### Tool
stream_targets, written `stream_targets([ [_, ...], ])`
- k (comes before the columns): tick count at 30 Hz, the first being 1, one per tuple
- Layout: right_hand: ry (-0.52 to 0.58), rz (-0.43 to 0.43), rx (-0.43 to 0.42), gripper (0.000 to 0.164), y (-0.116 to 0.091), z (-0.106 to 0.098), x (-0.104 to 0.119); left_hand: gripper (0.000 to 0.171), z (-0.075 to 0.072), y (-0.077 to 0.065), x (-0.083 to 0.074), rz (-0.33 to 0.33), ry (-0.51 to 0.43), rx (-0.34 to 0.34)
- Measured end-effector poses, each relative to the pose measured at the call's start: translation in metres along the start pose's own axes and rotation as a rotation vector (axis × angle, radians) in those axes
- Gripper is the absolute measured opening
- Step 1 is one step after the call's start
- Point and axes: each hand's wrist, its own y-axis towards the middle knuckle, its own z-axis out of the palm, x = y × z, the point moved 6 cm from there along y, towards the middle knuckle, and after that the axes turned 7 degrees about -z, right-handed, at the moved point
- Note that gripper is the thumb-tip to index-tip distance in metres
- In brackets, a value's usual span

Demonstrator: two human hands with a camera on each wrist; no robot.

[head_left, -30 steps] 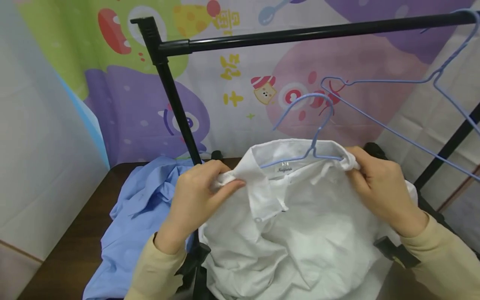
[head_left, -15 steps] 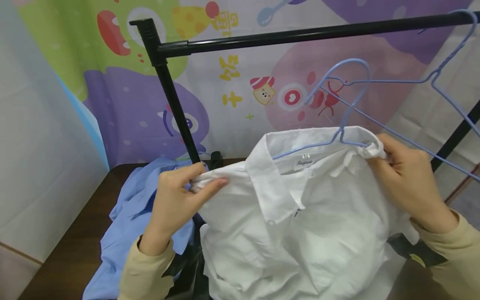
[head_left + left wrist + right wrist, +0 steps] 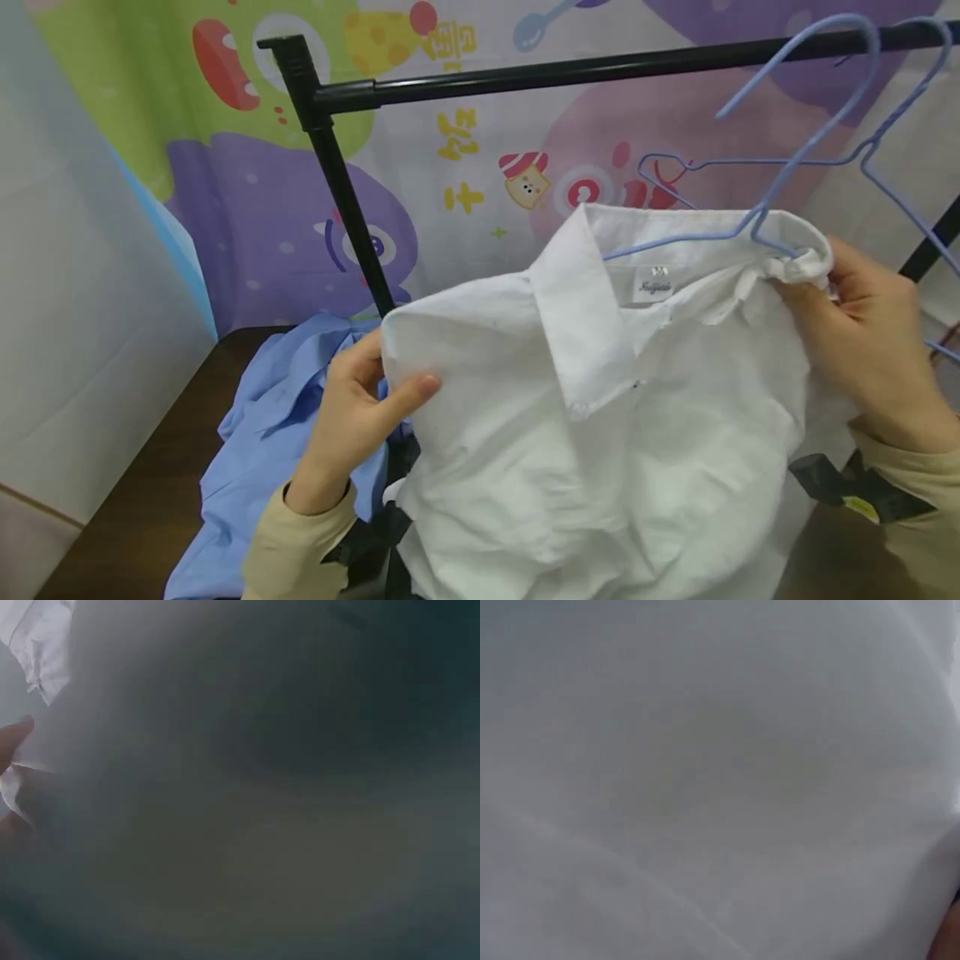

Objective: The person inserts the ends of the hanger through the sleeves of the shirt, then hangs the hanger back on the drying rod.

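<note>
A white collared shirt (image 3: 502,400) hangs between both hands in the head view, its collar raised toward the rail. Inside its neck sits a blue wire hanger (image 3: 797,160), whose hook overlaps the rail; the hanger's arms are mostly hidden by cloth. The left hand (image 3: 348,425) pinches one shoulder of the shirt, thumb in front and fingers behind. At the other side of the collar, the right hand (image 3: 870,342) grips bunched cloth near the hanger's end. White cloth (image 3: 705,780) fills the right wrist view, blurred. The left thumb (image 3: 13,742) shows at the left wrist view's edge.
A black rail (image 3: 570,70) crosses the top on a black post (image 3: 345,200). Another blue hanger (image 3: 911,100) hangs from it at right. A crumpled blue shirt (image 3: 262,467) lies on the dark brown table (image 3: 127,500). Behind hangs a cartoon-print curtain (image 3: 480,242).
The white shirt and its hanger have risen and moved right, bringing the hook up to rail height. The left hand shifted outward from the collar along the shoulder; the right hand moved right and slightly up.
</note>
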Motion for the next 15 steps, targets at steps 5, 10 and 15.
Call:
stream_targets([
  [5, 0.018, 0.102, -0.071, 0.016, 0.006, -0.01, -0.008, 0.022, 0.0, -0.003, 0.003, 0.002, 0.02, 0.009],
  [10, 0.045, 0.199, -0.094, 0.024, 0.007, -0.014, -0.018, 0.022, 0.001, -0.007, 0.008, -0.022, 0.02, 0.037],
  [15, 0.115, 0.233, -0.087, 0.025, 0.009, -0.017, -0.022, 0.02, 0.003, -0.008, 0.01, -0.014, 0.038, 0.045],
])
